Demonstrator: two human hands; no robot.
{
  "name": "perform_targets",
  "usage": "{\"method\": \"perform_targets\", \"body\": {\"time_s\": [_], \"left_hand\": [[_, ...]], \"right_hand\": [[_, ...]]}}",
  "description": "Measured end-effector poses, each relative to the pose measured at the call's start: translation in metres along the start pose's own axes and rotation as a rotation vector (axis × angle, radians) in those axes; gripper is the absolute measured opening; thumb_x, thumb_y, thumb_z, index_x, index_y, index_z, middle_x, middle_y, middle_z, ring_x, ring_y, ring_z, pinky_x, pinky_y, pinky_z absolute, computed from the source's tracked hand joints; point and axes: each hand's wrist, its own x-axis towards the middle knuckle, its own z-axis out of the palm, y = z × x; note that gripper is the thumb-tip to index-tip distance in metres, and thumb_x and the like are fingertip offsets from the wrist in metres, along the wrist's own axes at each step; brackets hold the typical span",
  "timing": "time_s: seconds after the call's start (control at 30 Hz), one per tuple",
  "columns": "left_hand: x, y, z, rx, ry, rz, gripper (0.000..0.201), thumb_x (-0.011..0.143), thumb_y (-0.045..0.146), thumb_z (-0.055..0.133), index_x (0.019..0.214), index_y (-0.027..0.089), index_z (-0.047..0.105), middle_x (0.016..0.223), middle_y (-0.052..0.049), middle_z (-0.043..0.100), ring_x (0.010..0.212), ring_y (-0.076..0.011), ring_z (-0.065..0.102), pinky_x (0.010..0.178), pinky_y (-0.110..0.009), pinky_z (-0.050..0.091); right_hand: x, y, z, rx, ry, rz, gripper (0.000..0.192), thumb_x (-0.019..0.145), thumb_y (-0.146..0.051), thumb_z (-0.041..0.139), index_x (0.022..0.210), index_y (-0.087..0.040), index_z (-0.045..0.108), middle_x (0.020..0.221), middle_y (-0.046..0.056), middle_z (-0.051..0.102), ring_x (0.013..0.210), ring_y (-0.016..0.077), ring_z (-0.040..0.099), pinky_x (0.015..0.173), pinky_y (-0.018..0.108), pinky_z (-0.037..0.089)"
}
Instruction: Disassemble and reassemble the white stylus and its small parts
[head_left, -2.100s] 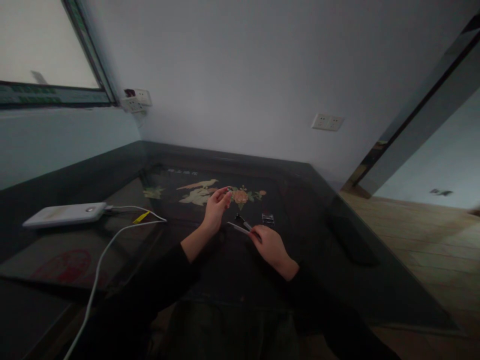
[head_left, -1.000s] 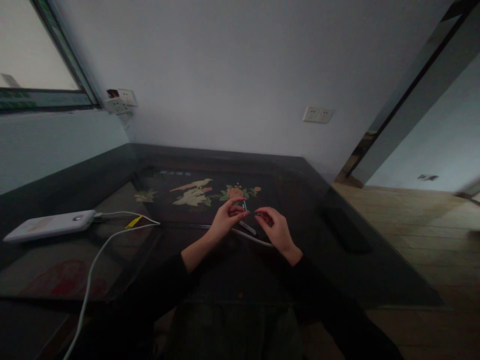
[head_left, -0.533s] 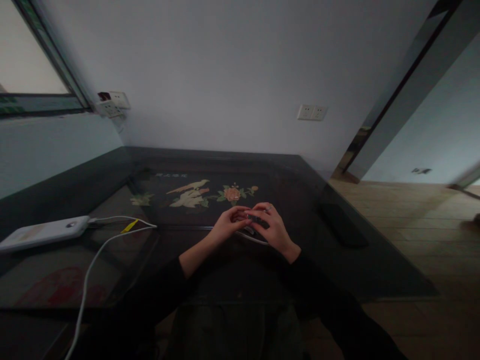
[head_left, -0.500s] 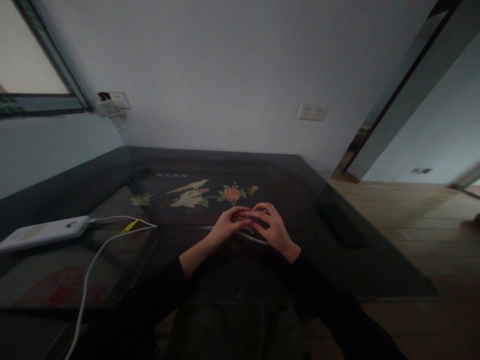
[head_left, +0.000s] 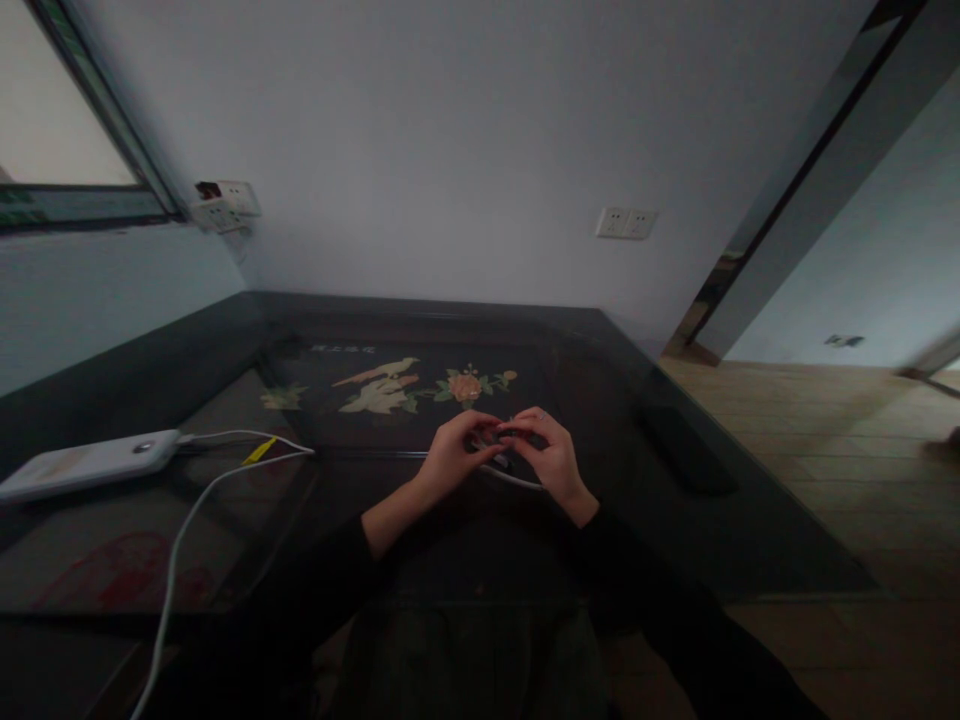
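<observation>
Both my hands meet over the middle of a dark glass-topped table (head_left: pixel 420 325). My left hand (head_left: pixel 450 457) and my right hand (head_left: pixel 555 462) pinch the same small dark object (head_left: pixel 513 434) between their fingertips, each from its own side. What the object is I cannot make out in the dim light. My right hand wears a ring. A thin white strip (head_left: pixel 519 482) lies on the glass just below my right hand. Black sleeves cover both my forearms.
Under the glass is an inlay of a bird and flowers (head_left: pixel 405 385). A white power bank (head_left: pixel 82 465) lies at the left with a white cable (head_left: pixel 184 520) and a yellow tag (head_left: pixel 259 451). A dark flat object (head_left: pixel 686 450) sits near the right edge. Wall sockets (head_left: pixel 627 222) are behind.
My hands came together from apart: the left came down from a raised pinch, the right moved left to meet it. Both now grip one small object.
</observation>
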Motion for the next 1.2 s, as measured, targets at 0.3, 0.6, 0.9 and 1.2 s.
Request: {"method": "perform_targets", "body": {"time_s": [0.3,0.6,0.9,1.2], "left_hand": [[-0.003,0.009,-0.004,0.232,0.092,0.201,0.009,0.082,0.024,0.066,0.088,0.017,0.065,0.080,-0.004,0.066,0.077,-0.0155,0.061,0.071,-0.027,0.049],[-0.004,0.006,-0.005,0.413,0.105,0.266,0.014,0.080,0.024,0.067,0.093,0.019,0.066,0.085,-0.004,0.070,0.084,-0.0182,0.063,0.079,-0.033,0.046],[0.000,0.009,-0.010,0.410,0.151,0.315,0.010,0.080,0.025,0.069,0.088,0.019,0.066,0.083,-0.002,0.071,0.082,-0.0175,0.063,0.079,-0.033,0.044],[0.000,0.011,-0.013,0.419,0.115,0.466,0.013,0.085,0.030,0.062,0.089,0.020,0.068,0.081,-0.003,0.071,0.083,-0.0176,0.062,0.085,-0.036,0.039]], "right_hand": [[-0.002,0.002,0.009,0.251,0.000,0.181,0.013,0.075,-0.030,0.074,0.086,-0.025,0.074,0.082,0.003,0.065,0.077,0.0169,0.059,0.066,0.028,0.045],[-0.004,0.007,0.016,0.415,0.042,0.316,0.012,0.070,-0.027,0.077,0.080,-0.024,0.074,0.078,0.000,0.066,0.076,0.0163,0.059,0.069,0.029,0.043],[-0.002,0.007,0.012,0.655,-0.016,0.510,0.035,0.074,-0.048,0.071,0.098,-0.023,0.068,0.081,0.001,0.060,0.067,0.0130,0.053,0.055,0.024,0.040],[-0.006,0.009,0.011,0.830,-0.260,0.694,0.045,0.070,-0.056,0.071,0.092,-0.017,0.070,0.079,0.004,0.062,0.068,0.0128,0.055,0.053,0.021,0.041]]}}
